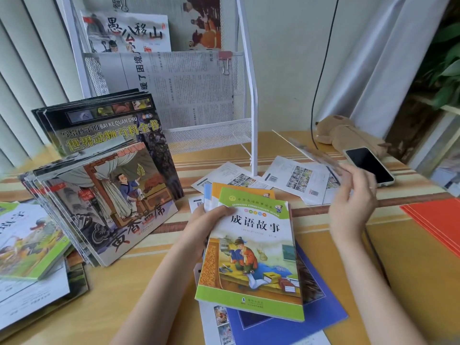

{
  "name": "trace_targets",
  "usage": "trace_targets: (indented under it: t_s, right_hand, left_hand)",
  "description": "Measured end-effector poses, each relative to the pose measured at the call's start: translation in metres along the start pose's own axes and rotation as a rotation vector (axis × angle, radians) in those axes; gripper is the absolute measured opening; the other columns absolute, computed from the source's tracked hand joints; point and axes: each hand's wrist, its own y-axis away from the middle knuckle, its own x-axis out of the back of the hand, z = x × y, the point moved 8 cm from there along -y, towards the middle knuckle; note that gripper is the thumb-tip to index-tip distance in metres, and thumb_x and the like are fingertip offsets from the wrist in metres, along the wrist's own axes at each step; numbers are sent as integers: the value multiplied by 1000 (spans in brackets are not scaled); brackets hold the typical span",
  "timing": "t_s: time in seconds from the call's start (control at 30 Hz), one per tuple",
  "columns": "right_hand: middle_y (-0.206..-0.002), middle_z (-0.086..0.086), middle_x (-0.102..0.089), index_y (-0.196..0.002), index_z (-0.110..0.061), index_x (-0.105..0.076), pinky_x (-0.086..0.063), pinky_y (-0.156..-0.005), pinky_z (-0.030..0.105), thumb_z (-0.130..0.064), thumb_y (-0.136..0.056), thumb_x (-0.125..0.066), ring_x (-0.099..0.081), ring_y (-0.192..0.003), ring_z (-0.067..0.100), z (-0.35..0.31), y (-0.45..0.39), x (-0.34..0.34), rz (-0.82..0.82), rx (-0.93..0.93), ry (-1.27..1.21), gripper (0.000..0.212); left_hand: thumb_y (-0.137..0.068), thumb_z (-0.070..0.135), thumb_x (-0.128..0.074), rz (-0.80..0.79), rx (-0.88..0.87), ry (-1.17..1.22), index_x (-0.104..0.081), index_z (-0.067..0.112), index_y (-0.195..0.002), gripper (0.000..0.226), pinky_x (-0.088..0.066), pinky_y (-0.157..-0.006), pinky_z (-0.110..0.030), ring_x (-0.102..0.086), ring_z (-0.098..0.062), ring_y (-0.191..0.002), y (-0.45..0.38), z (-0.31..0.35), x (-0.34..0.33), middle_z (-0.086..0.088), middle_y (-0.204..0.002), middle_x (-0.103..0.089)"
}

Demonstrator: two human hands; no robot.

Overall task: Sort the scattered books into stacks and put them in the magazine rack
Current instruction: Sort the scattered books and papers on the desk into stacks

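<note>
Green book [251,255] upright, L hand [209,220]

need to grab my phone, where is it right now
The black phone lies screen up on the right far side of the table, just beyond the raised right hand and in front of the brown plush toy.

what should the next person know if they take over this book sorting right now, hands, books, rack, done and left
Left hand: grips a small stack topped by the green-bordered book, held just above the table.
Right hand: raised, holding a thin booklet, blurred.
Magazine rack: at the back of the table, already holding a picture book up top and a clipped newspaper lower down.
Done: two fanned stacks lean at left, the black animal books behind and the illustrated storybooks in front.
Left: loose booklets by the rack foot, the blue-covered books under the held stack and the orange books at right are unsorted; no stack is racked yet.
</note>
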Motion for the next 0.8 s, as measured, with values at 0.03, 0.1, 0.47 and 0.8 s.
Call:
trace_targets:
  t_s: [0.03,0.1,0.47,0.8]
  right_hand:
    - [-109,15,-61,-110,-5,-63,-37,-79,27,-1,-94,-44,-54,-101,27,7,-3,-12,-111,-23,55,25]
    - [-124,17,-57,-120,-8,-59,-36,-81,25,5,-93,-40,-52,-112,29,28,10,-50,-499,-110,202,36]
    - [-140,-6,-47,-134,-21,-50,-30,-106,29,-42,-100,-33,-39,-132,13,-42,61,-54,-644,-601,-309,43]
    - [-91,-23,-58,-94,-30,-53,-38,-71,0,-36,-86,-61,-56,-83,-18,-97,68,-52,-459,-461,-771,13]
  left_hand:
    - [-80,11,-71,6,-7,10,-56,14,-97,23,-54,-52,-24,-68,-15,-57,2,2,-1,-5,-74,-72]
    - [-78,11,-73,9,-31,43,-56,13,-101,29,-56,-57,-28,-70,-19,-63,6,5,-2,-9,-80,-72]
    - [-62,17,-78,-5,-493,100,-56,17,-100,43,-58,-66,-34,-70,-23,-79,36,66,-1,-4,-88,-72]
    - [-61,34,-69,-160,-664,26,-57,25,-101,43,-54,-71,-25,-68,-10,-83,56,87,-4,9,-88,-72]
